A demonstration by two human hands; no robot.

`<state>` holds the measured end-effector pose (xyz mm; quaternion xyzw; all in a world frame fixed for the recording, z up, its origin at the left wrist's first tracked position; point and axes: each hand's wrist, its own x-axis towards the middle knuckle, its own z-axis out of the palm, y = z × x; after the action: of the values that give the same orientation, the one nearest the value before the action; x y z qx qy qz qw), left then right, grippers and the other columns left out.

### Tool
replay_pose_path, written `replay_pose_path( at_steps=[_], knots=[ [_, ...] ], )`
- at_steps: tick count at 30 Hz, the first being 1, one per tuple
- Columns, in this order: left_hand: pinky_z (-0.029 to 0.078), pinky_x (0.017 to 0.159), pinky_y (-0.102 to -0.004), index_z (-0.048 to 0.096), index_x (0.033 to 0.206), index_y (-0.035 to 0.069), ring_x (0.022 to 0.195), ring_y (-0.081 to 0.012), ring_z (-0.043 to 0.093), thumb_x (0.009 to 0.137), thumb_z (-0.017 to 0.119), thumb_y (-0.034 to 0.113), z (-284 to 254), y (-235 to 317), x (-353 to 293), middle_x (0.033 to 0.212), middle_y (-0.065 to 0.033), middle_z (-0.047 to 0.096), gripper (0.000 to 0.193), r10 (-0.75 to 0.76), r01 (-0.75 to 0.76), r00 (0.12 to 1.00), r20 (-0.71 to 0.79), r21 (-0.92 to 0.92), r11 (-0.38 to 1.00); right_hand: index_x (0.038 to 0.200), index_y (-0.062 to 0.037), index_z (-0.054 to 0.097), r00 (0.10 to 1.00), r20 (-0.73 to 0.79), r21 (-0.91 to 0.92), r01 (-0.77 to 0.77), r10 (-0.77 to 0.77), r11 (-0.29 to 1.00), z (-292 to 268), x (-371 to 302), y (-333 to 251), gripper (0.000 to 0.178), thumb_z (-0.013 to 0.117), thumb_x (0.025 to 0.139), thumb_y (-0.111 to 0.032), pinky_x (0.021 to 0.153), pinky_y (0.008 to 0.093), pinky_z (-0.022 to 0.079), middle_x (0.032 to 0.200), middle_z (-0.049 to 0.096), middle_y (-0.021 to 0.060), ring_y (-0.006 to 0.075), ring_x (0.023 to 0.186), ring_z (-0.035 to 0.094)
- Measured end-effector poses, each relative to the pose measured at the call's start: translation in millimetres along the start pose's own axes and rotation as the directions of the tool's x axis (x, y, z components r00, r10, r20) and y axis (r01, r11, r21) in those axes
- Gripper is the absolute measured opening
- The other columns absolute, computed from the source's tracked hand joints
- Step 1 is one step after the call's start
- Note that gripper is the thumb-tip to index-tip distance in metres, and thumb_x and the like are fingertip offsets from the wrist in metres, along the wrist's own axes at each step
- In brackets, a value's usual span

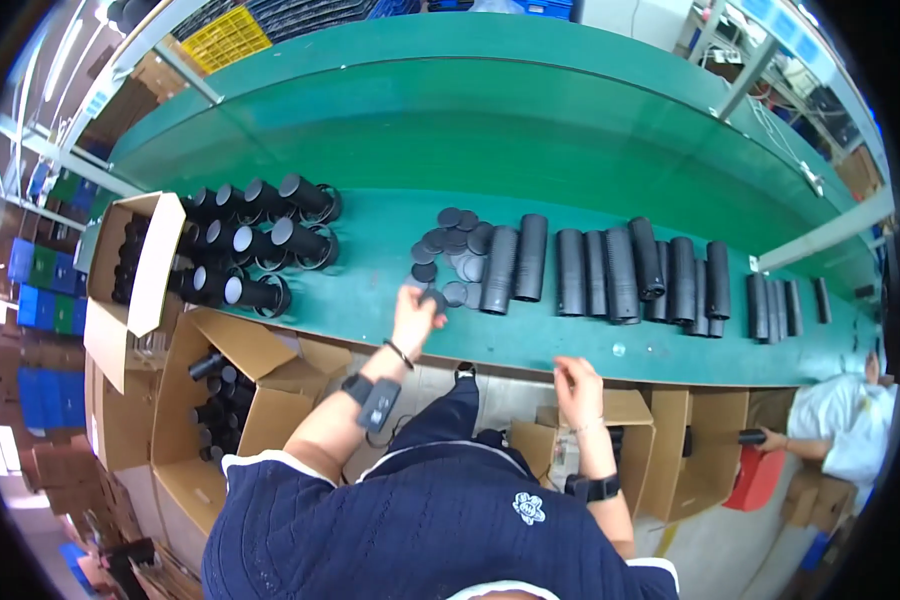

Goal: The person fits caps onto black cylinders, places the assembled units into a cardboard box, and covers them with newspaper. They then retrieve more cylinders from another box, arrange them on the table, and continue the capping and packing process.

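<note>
Leftmost, we see an open brown cardboard box (135, 262) lying on its side on the smooth green desk (530, 150), with dark cylinders inside. Beside it we have glossy black tubes with flared ends (255, 245) stacked in rows. Below the desk edge, another corrugated cardboard carton (220, 400) holds more black tubes. Our left hand (414, 312) reaches onto the desk, its fingers (432, 297) curled around a small flat black round disc (438, 298) at the near edge of a loose pile of matching matte discs (455, 240). Next come ribbed stacks of black rings (620, 272) lying on their sides in a row. Our right hand (577, 388) hovers just below the desk edge, fingers loosely bent; we cannot tell whether it holds anything.
</note>
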<state>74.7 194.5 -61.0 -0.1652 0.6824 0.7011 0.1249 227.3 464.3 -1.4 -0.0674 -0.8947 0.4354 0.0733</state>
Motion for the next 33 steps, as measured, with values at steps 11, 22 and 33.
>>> replay_pose_path(
  at_steps=[11,22,33],
  knots=[
    [0.047,0.042,-0.0257,0.049,0.129,-0.002,0.051,-0.0132,0.058,0.086,0.058,0.009,-18,-1,139,0.075,-0.0102,0.062,0.046,0.059,-0.058,0.998,-0.012,0.081,0.995,0.110,0.0006,0.043,0.934,0.089,-0.433,-0.277,0.346,0.858,102,99,-36,0.066,0.070,0.077,-0.049,0.062,0.0469,0.052,0.077,0.065,0.0236,0.0405,0.073,0.065],
    [0.051,0.071,-0.0305,0.049,0.128,0.004,0.091,-0.0149,0.057,0.085,0.068,0.027,32,44,71,0.103,-0.0064,0.058,0.052,0.141,-0.225,0.932,0.334,0.227,0.948,0.109,-0.0074,0.036,0.890,0.211,0.507,-0.453,0.404,0.734,113,91,33,0.053,0.077,0.078,-0.020,0.068,0.0317,0.050,0.089,0.059,0.0102,0.0162,0.080,0.059],
    [0.033,0.105,-0.0375,0.033,0.133,0.008,0.125,-0.0238,0.041,0.074,0.076,0.011,85,104,-23,0.128,-0.0102,0.044,0.074,0.304,-0.461,0.571,0.763,-0.008,0.887,0.124,-0.0037,0.051,0.943,0.320,0.705,-0.301,0.091,0.642,-15,110,-9,0.033,0.057,0.092,-0.011,0.086,0.0284,0.049,0.113,0.055,0.0028,0.0132,0.102,0.056]
  ],
)
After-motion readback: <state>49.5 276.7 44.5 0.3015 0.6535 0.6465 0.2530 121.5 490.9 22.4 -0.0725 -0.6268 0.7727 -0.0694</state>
